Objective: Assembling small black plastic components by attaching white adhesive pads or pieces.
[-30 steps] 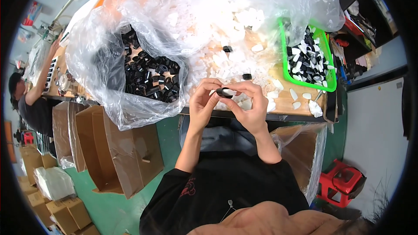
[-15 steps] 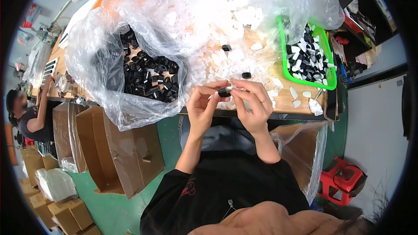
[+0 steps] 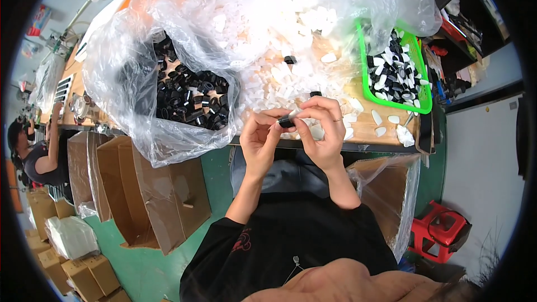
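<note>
Just above the table's front edge, my left hand (image 3: 258, 138) pinches a small black plastic part (image 3: 286, 122) between thumb and fingers. My right hand (image 3: 324, 134) meets it from the other side, its thumb and fingertips closed on a small white plastic piece (image 3: 295, 113) set against the upper right end of the black part. Fingertips hide how far the two fit together. Behind the hands lies a heap of loose white pieces (image 3: 279, 81). Two black parts rest near it, one (image 3: 316, 94) right behind my right hand, another (image 3: 289, 60) farther back.
Left of the hands, a clear plastic bag (image 3: 126, 86) holds many black parts (image 3: 196, 95). A green basket (image 3: 366, 86) at the right contains mixed black and white pieces. Cardboard boxes (image 3: 173, 201) stand below left, a red stool (image 3: 439, 229) at right. Another person (image 3: 42, 156) works far left.
The black part has tilted and dropped slightly, and the white piece now shows at its upper right end. My right fingers have risen a little. The far-left person has shifted.
</note>
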Available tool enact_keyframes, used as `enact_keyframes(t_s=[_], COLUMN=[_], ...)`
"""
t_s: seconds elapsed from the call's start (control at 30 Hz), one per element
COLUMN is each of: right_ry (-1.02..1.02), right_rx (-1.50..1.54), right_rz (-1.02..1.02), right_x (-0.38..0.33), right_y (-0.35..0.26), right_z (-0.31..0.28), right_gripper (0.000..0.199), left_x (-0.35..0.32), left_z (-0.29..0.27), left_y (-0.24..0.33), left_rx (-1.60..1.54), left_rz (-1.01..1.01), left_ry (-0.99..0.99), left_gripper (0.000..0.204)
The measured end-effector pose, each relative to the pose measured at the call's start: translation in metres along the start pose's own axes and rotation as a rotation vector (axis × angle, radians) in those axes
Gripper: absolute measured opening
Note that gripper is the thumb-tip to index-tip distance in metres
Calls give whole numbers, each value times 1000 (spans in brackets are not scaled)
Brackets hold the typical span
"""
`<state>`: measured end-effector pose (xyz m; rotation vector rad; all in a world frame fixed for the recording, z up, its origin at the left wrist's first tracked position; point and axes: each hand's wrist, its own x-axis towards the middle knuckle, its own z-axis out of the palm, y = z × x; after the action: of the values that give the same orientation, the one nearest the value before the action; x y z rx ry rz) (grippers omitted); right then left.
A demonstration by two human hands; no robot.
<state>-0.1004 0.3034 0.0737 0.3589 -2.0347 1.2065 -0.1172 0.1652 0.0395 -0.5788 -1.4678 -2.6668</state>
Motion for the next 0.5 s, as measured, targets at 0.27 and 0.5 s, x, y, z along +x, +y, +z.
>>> enact_keyframes(t_s=[0.27,0.5], right_ry=[-1,-55], right_rx=[105,150], right_rz=[57,61], right_x=[0,-2], right_y=[-1,4], right_z=[-2,-4], right_gripper=[18,22], left_x=[0,2], left_z=[-1,-4], left_y=[1,0], left_rx=[-28,53], left_rz=[36,110], left_ry=[-48,-92], left_gripper=[2,3])
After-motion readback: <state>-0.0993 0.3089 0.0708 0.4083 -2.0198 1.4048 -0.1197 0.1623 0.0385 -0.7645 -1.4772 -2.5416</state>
